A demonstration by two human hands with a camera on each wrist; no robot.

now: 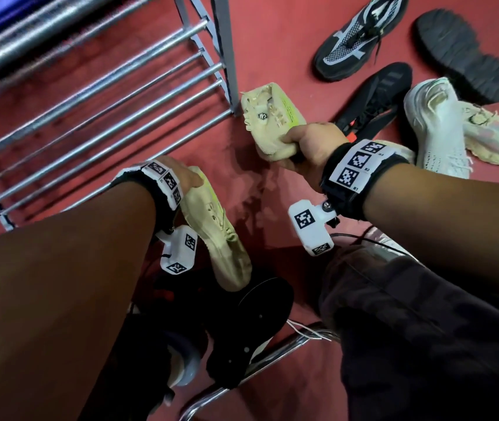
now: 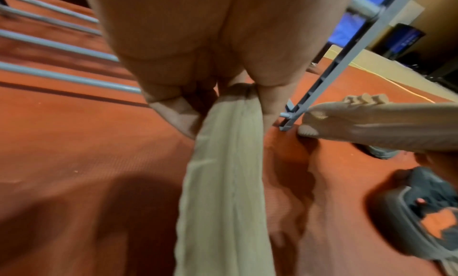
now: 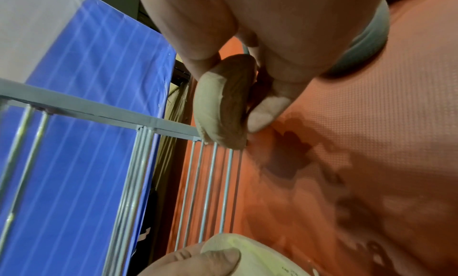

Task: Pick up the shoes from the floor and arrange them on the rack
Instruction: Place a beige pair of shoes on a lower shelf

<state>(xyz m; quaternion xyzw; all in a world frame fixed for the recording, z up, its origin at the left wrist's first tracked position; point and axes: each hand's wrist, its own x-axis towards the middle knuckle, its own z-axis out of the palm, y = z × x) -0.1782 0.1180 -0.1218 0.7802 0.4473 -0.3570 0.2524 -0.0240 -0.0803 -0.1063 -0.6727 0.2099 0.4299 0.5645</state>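
Note:
Each hand holds one shoe of a beige pair above the red floor. My left hand grips one beige shoe by its heel end; the shoe hangs toward me, also as a long beige shoe in the left wrist view. My right hand grips the other beige shoe by its heel, toe pointing at the rack's corner post. The right wrist view shows that beige shoe pinched between thumb and fingers. The grey metal rack stands to the left, its bottom bars bare.
More shoes lie on the floor at the right: a black and grey sneaker, an upturned black sole, a black shoe, a white shoe and a pale one. A chrome chair frame sits near my legs.

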